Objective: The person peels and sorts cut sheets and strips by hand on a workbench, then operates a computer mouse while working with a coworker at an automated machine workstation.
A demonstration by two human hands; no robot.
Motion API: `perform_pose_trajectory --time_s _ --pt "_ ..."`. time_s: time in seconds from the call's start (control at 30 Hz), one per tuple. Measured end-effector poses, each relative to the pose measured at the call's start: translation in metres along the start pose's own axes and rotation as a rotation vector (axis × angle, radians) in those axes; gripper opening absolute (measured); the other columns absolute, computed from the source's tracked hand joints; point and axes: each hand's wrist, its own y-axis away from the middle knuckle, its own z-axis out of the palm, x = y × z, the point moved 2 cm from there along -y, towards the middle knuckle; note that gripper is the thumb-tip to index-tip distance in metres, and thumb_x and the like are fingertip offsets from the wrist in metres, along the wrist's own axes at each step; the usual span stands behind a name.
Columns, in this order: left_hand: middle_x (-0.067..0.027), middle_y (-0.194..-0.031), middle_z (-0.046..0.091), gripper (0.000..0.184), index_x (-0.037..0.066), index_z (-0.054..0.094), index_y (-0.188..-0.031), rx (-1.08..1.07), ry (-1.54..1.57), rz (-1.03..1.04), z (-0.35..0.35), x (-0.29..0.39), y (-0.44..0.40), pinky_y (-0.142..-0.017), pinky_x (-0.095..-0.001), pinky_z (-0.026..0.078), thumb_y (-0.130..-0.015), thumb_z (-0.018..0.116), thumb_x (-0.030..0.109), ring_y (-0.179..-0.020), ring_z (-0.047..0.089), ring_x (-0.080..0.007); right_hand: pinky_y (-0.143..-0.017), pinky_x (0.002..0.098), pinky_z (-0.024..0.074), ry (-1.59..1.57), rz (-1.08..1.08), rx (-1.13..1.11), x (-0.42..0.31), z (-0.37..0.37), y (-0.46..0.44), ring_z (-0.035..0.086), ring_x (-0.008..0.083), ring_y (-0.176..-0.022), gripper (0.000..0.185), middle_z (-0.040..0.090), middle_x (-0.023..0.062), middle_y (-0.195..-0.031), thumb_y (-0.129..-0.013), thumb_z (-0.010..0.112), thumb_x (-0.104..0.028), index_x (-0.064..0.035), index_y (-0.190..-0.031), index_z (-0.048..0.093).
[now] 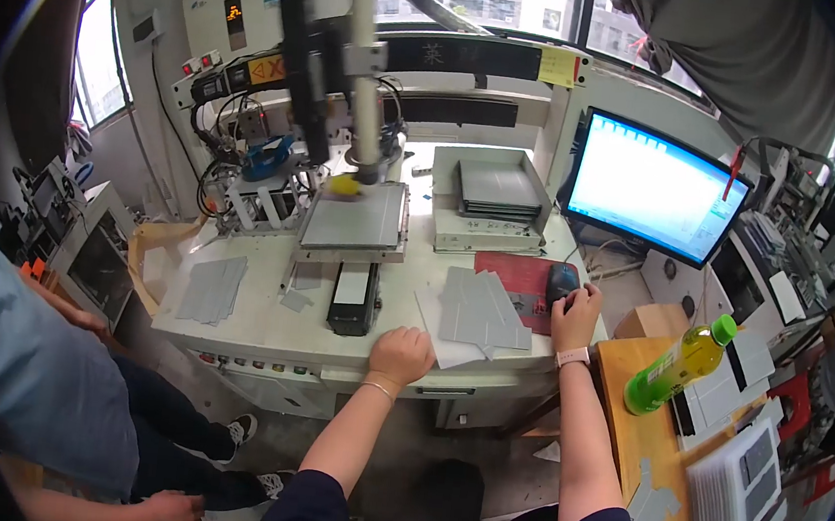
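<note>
The right hand grasps the mouse at the right of the white surface; working it seems the step in hand, and steering it calls for a light grip. The left hand is loosely clenched at the near edge. Count one mouse, one monitor, two loose piles of grey sheets.

We log a narrow lane of white benchtop between black handheld device and fanned grey sheets; left hand blocks its front.
</note>
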Motion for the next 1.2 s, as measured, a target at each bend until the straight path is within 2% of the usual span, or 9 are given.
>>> perform_pose_trajectory --time_s 0.33,0.63,1.2 --pt "-0.0020 -0.065 0.050 0.015 0.014 0.049 -0.066 0.006 -0.033 0.011 -0.0006 -0.0010 0.0019 -0.055 -0.0338 0.045 -0.072 0.060 0.023 -0.062 0.054 -0.0202 -0.091 0.0453 0.0404 -0.012 -0.008 -0.010 0.0050 0.0030 -0.0002 0.048 0.0405 -0.107 0.015 0.049 0.0247 -0.109 -0.073 0.061 -0.005 0.0001 -0.081 0.050" --pt "-0.0035 -0.061 0.047 0.017 0.012 0.047 -0.064 0.051 0.006 0.006 -0.0032 -0.0002 -0.0001 -0.054 -0.0341 0.044 -0.074 0.058 0.019 -0.059 0.052 -0.0214 -0.093 0.0451 0.0406 -0.010 0.011 -0.040 0.0021 0.0011 -0.0006 0.048 0.0399 -0.109 0.016 0.049 0.0239 -0.110 -0.074 0.062 -0.005 -0.0003 -0.086 0.054" --pt "-0.0039 -0.064 0.048 0.015 0.013 0.048 -0.066 0.042 0.008 -0.007 -0.0020 0.0000 0.0009 -0.056 -0.0343 0.045 -0.074 0.058 0.021 -0.061 0.053 -0.0217 -0.095 0.0449 0.0390 -0.004 -0.009 -0.021 0.0047 0.0033 0.0007 0.047 0.0398 -0.110 0.021 0.048 0.0228 -0.112 -0.074 0.062 -0.005 -0.0020 -0.092 0.053"
